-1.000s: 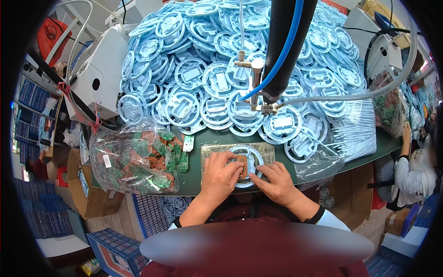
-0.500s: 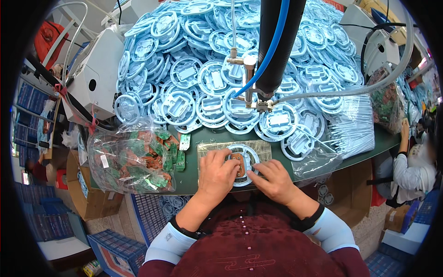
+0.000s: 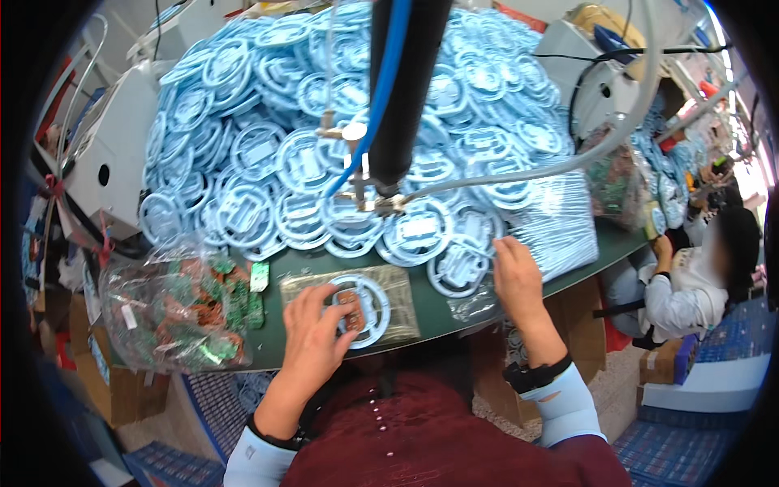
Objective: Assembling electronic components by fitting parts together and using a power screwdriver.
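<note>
A light-blue plastic ring-shaped housing (image 3: 380, 312) lies on a mat (image 3: 402, 304) at the table's front edge. A small brown circuit board (image 3: 350, 312) sits in its left part. My left hand (image 3: 312, 329) is closed around the board's left side, fingertips and thumb on it. My right hand (image 3: 519, 280) is up to the right, beside a loose ring housing (image 3: 458, 268) and thin light-blue sticks (image 3: 556, 219). Its fingers are drawn together; whatever lies between them is hidden.
Blue housings are heaped (image 3: 268, 138) across the back. A black column (image 3: 406, 97) with a metal valve and hoses hangs over the middle. A clear bag (image 3: 170, 308) of green and brown circuit boards lies at left. Another person (image 3: 690, 284) sits at far right.
My right hand has left the housing and moved right and forward to the sticks. My left hand stays on the circuit board. The whole view has shifted, with the scene moving left.
</note>
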`<state>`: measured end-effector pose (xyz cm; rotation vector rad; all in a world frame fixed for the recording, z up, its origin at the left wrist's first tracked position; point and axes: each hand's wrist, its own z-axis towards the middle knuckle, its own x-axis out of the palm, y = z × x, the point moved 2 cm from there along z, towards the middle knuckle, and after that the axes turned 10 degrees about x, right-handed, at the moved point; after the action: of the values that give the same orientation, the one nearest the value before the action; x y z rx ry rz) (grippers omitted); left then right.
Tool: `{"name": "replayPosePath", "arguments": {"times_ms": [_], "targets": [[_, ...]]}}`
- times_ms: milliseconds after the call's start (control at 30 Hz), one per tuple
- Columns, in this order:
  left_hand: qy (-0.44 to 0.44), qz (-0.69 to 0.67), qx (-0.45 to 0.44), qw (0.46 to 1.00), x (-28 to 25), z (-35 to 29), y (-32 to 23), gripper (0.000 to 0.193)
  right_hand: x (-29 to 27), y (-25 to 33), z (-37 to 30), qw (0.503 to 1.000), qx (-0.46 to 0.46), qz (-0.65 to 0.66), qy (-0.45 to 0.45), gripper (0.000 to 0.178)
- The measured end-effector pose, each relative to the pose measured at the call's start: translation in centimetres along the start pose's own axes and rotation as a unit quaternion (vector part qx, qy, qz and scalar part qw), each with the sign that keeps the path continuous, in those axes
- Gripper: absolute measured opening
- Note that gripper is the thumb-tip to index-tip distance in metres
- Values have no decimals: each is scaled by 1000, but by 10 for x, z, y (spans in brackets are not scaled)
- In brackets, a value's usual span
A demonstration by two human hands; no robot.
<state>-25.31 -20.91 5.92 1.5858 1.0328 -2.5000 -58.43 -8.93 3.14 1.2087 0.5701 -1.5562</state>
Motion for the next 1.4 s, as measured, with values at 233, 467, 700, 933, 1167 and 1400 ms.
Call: {"name": "replayPosePath", "arguments": {"times_ms": [233, 467, 700, 933, 1167, 1400], "targets": [[4, 9, 1, 1000, 3, -1, 4, 51, 4, -2, 20, 997, -51, -57, 31, 14], [33, 35, -22, 999, 3, 1, -5, 66, -32, 12, 60, 998, -15, 60, -23, 13], [18, 38, -48, 998, 7, -2, -7, 67, -80, 37, 53, 998, 21, 51, -13, 11], [-95, -45, -3, 994, 19, -6, 10, 64, -30, 72, -7, 960, -1, 193, 203, 10], [-121, -91, 5, 988, 21, -12, 17, 64, -8, 87, -1, 911, 22, 281, 301, 13], [-118, -97, 2, 988, 20, -13, 18, 63, 0, 82, 4, 886, 7, 309, 346, 13]]}}
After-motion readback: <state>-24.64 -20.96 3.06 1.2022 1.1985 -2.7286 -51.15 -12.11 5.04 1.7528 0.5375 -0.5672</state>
